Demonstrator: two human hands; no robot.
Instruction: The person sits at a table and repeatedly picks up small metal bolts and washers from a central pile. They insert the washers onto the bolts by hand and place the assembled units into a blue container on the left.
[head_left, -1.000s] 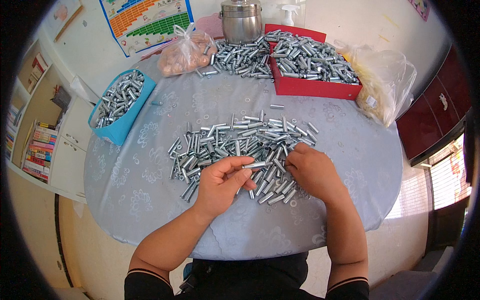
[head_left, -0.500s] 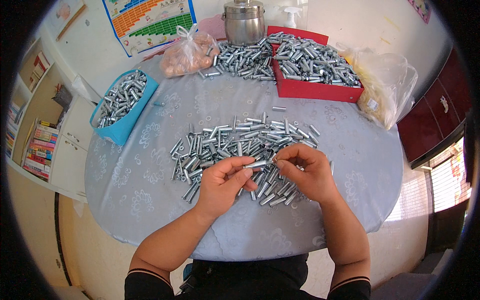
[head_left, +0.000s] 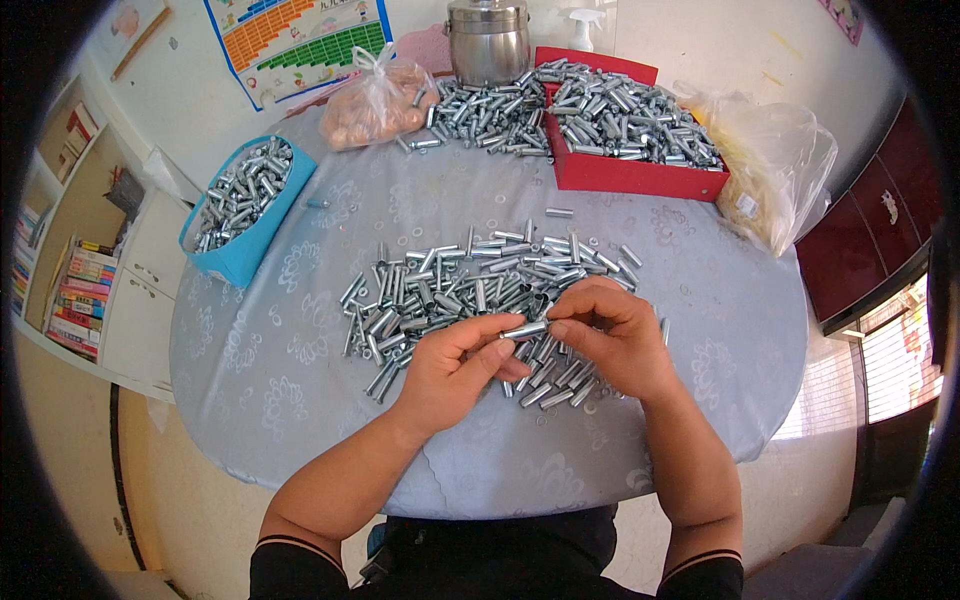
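Between thumb and fingers, my left hand (head_left: 458,362) holds a shiny metal sleeve anchor (head_left: 524,331), lying nearly level. At its right end, the thumb and forefinger of my right hand (head_left: 608,335) are pinched together. Whatever small part may be between those fingertips is hidden. Both hands are over the near side of a loose pile of sleeves, bolts and small rings (head_left: 450,285), spread on the grey patterned tablecloth (head_left: 290,350).
A blue bin (head_left: 238,262) of anchors stands at the left. A red box (head_left: 640,178) heaped with anchors is at the back right, beside a clear plastic bag (head_left: 775,190). At the back are another anchor heap (head_left: 485,118), a tied bag (head_left: 375,115) and a steel pot (head_left: 487,45).
The sleeve anchor and my left fingers have shifted slightly to the right, closer to the right fingertips. My right hand has barely moved.
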